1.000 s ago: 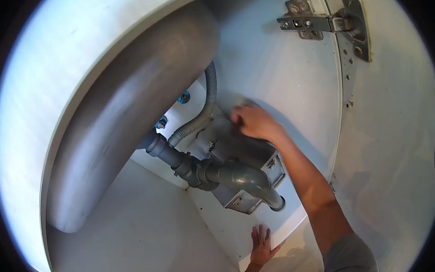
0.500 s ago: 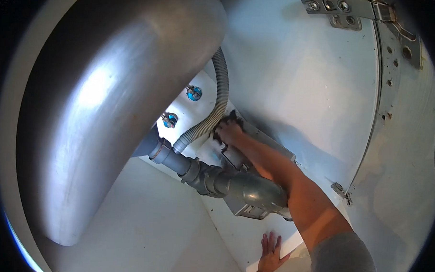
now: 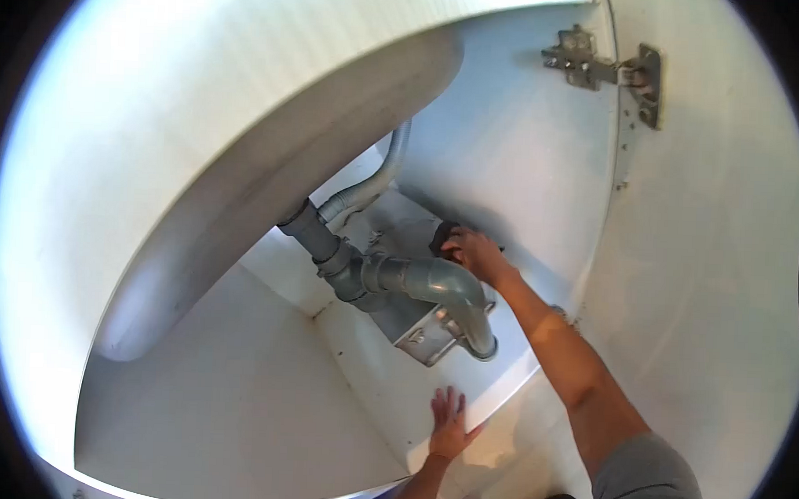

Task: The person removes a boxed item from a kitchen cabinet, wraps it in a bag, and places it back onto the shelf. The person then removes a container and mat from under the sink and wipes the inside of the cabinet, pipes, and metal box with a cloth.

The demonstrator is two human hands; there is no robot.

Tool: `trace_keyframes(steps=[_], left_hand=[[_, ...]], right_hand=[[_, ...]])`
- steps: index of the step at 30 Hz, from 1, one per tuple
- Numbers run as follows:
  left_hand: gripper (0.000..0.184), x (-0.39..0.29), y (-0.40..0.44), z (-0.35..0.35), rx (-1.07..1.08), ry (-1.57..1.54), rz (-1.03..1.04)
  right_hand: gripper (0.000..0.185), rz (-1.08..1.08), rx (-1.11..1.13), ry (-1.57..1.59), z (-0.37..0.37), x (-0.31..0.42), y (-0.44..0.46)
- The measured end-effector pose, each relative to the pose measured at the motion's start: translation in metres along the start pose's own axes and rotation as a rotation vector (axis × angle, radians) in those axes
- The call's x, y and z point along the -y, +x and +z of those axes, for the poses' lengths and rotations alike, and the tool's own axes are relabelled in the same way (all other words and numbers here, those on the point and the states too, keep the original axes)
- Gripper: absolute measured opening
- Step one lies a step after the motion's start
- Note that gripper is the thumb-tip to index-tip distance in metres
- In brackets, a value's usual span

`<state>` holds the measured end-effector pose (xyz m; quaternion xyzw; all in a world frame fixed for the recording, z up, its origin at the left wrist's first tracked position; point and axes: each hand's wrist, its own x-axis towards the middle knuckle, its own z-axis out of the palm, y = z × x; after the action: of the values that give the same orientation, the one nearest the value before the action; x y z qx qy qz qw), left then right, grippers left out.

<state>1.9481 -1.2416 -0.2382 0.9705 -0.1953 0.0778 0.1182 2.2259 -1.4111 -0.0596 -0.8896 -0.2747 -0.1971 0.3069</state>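
Observation:
Inside a cabinet under a sink, my right hand point(image 3: 472, 250) is closed on a dark rag point(image 3: 442, 239), pressed against the top of a metal box point(image 3: 427, 337). The rag is bunched and partly hidden by my fingers. A thick grey drain pipe point(image 3: 416, 278) crosses in front of the box and bends down to the cabinet floor, hiding much of the box's top. Lower down, my left hand point(image 3: 450, 427) rests flat with fingers spread on the front edge of the white cabinet floor point(image 3: 382, 381), holding nothing.
The underside of a steel sink basin point(image 3: 243, 200) hangs over the left side. A ribbed grey hose point(image 3: 371, 187) runs behind the pipe. At the right, the cabinet door point(image 3: 681, 259) stands open on a metal hinge point(image 3: 643, 82). Tiled floor point(image 3: 507, 447) shows below.
My head view has pulled back, so the cabinet's front rim now shows. My right hand has drawn the rag nearer along the box's top. The left hand stays flat on the floor edge.

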Motion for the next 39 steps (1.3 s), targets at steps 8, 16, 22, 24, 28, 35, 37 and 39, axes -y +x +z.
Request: trace_keyframes(steps=[8,16,22,24,28,35,37,39], left_hand=[[0.082,0.006,-0.003,0.005,-0.045,-0.014,0.031],[0.083,0.007,-0.005,0.004,-0.061,-0.004,0.029],[0.083,0.007,-0.006,0.003,-0.110,-0.030,0.043],[0.083,0.008,-0.006,0.003,-0.147,-0.053,0.060],[0.083,0.007,-0.005,0.001,-0.114,-0.006,0.044],[0.082,0.007,-0.006,0.004,-0.126,-0.037,0.042],[0.082,0.007,-0.006,0.004,-0.126,-0.036,0.031],[0.082,0.007,-0.006,0.004,-0.125,-0.028,0.043]], right_hand=[[0.025,0.263,-0.104,0.130,-0.090,0.079,-0.087],[0.034,-0.146,-0.746,-0.728,-0.206,0.101,-0.019],[0.040,-0.075,-0.306,-0.737,-0.146,0.055,-0.103],[0.037,-0.065,-0.224,-0.954,-0.152,0.055,-0.102],[0.038,0.006,-0.675,-0.416,-0.206,0.109,-0.047],[0.038,0.126,-0.620,-0.448,-0.165,0.076,-0.090],[0.038,0.011,-0.441,-0.703,-0.163,0.073,-0.100],[0.040,0.029,-0.465,-0.660,-0.169,0.073,-0.084]])
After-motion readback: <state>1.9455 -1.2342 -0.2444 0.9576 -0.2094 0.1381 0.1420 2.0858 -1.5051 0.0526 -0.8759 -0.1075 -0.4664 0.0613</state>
